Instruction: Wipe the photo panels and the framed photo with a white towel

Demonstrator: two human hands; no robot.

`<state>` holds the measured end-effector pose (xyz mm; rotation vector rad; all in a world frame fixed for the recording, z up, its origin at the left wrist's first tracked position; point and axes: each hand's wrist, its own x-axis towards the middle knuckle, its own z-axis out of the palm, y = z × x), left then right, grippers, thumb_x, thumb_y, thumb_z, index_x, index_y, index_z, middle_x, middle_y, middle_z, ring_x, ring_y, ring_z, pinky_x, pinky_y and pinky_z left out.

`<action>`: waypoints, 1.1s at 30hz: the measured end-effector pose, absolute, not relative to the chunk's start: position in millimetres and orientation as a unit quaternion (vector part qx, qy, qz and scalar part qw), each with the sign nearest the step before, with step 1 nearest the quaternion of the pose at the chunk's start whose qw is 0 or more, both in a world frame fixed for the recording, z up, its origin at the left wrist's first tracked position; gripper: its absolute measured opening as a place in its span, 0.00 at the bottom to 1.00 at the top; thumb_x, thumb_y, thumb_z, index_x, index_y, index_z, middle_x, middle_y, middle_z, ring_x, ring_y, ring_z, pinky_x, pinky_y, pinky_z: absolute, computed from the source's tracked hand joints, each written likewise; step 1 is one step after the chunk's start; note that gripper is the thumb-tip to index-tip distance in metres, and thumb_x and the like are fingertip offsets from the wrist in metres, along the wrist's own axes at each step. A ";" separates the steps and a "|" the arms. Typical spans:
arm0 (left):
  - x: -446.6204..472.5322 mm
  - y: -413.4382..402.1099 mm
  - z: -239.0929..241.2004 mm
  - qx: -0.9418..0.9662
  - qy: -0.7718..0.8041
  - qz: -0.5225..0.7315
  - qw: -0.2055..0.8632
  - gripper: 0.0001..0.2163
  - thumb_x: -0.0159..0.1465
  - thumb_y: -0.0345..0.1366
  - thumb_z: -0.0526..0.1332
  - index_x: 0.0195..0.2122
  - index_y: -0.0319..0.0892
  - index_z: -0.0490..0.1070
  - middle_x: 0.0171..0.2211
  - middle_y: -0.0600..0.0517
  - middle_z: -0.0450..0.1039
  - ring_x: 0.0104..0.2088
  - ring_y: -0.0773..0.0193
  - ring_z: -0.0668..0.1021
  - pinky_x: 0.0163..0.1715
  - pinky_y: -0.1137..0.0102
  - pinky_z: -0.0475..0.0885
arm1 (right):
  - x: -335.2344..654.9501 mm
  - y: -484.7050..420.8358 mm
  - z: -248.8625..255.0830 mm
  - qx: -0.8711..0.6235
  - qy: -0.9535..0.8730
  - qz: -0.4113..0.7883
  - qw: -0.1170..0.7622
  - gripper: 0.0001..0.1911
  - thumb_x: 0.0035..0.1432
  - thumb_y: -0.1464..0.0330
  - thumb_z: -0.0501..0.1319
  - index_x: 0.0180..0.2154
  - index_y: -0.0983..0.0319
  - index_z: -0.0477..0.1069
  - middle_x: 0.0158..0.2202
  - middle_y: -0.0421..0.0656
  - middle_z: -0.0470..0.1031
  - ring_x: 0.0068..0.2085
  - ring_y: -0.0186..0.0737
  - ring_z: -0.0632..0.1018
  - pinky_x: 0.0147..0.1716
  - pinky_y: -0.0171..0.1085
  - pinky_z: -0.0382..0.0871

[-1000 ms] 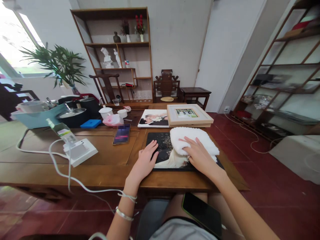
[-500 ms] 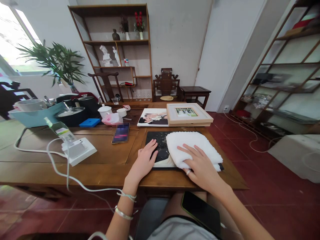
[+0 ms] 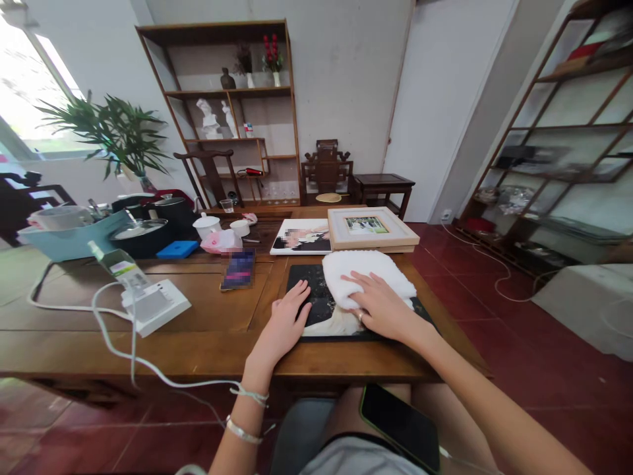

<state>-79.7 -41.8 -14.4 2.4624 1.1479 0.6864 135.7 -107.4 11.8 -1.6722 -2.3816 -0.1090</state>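
A dark photo print (image 3: 321, 307) lies flat at the near edge of the wooden table (image 3: 208, 330). My left hand (image 3: 287, 320) rests on its left edge, fingers stretched out flat, holding it down. My right hand (image 3: 378, 303) presses flat with spread fingers on a white towel (image 3: 366, 277) that covers the print's far right part. Behind it lie a second photo print (image 3: 301, 236) and a light wooden picture frame (image 3: 368, 227).
A phone (image 3: 239, 269), a white box (image 3: 158, 305) with a cable (image 3: 123, 349), a spray bottle (image 3: 116, 264), a blue basin (image 3: 69, 231), pots and cups stand on the left of the table. A dark phone (image 3: 400, 425) lies on my lap. Shelves line the back wall and the right side.
My right hand slid the towel toward me over the print, then pushed it back away toward the frame. My left hand stayed on the print's left edge.
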 end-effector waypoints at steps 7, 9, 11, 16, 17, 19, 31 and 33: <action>-80.0 -42.5 -15.2 0.868 0.402 0.240 0.165 0.18 0.66 0.33 0.48 0.56 0.37 0.63 0.61 0.43 0.58 0.63 0.61 0.58 0.58 0.57 0.57 | 128.0 -145.6 11.5 -0.540 -0.829 -0.003 0.143 0.14 0.51 0.77 0.55 0.38 0.62 0.74 0.65 0.48 0.50 0.64 0.51 0.51 0.60 0.53 0.48; -80.1 -42.5 -15.0 0.867 0.401 0.242 0.168 0.18 0.66 0.33 0.48 0.56 0.37 0.63 0.61 0.44 0.58 0.63 0.61 0.58 0.58 0.57 0.57 | 137.8 -140.1 15.0 -0.534 -0.831 0.021 0.156 0.13 0.51 0.77 0.56 0.38 0.63 0.74 0.66 0.50 0.45 0.65 0.50 0.49 0.61 0.50 0.48; -80.2 -42.4 -14.9 0.866 0.401 0.243 0.171 0.18 0.65 0.33 0.49 0.55 0.38 0.64 0.61 0.44 0.59 0.63 0.61 0.59 0.58 0.57 0.57 | 151.7 -129.5 18.7 -0.521 -0.838 0.048 0.153 0.12 0.52 0.76 0.56 0.38 0.63 0.73 0.66 0.49 0.43 0.65 0.48 0.47 0.61 0.47 0.49; -80.4 -42.4 -14.6 0.865 0.399 0.248 0.174 0.18 0.65 0.33 0.49 0.55 0.40 0.64 0.61 0.44 0.59 0.63 0.61 0.58 0.58 0.56 0.57 | 179.9 -95.9 20.6 -0.532 -0.840 0.023 0.103 0.16 0.54 0.75 0.52 0.43 0.63 0.71 0.63 0.52 0.55 0.65 0.47 0.47 0.61 0.53 0.45; -80.4 -42.5 -14.4 0.866 0.399 0.246 0.174 0.18 0.65 0.33 0.49 0.55 0.40 0.64 0.61 0.44 0.58 0.63 0.61 0.58 0.58 0.56 0.57 | 181.3 -90.3 19.6 -0.538 -0.838 0.005 0.095 0.16 0.55 0.75 0.52 0.44 0.64 0.71 0.61 0.54 0.57 0.65 0.48 0.49 0.60 0.55 0.45; -80.2 -42.9 -13.7 0.867 0.401 0.242 0.172 0.18 0.65 0.33 0.48 0.55 0.39 0.64 0.61 0.44 0.58 0.63 0.61 0.58 0.58 0.56 0.58 | 178.3 -83.3 17.5 -0.551 -0.830 -0.023 0.085 0.16 0.56 0.74 0.51 0.45 0.65 0.71 0.60 0.55 0.60 0.64 0.52 0.53 0.59 0.57 0.48; -80.7 -42.5 -15.9 0.870 0.398 0.241 0.165 0.18 0.65 0.33 0.49 0.56 0.38 0.63 0.61 0.43 0.58 0.63 0.60 0.58 0.58 0.55 0.58 | 105.8 -154.8 21.3 -0.558 -0.828 -0.006 0.066 0.15 0.54 0.73 0.55 0.44 0.64 0.72 0.61 0.56 0.58 0.63 0.60 0.53 0.58 0.59 0.47; -80.9 -42.2 -16.2 0.870 0.396 0.242 0.165 0.18 0.65 0.33 0.49 0.56 0.37 0.63 0.61 0.43 0.58 0.63 0.60 0.58 0.58 0.55 0.58 | 107.9 -149.1 22.5 -0.560 -0.825 0.003 0.074 0.16 0.54 0.73 0.54 0.44 0.63 0.72 0.62 0.54 0.57 0.63 0.58 0.53 0.58 0.59 0.48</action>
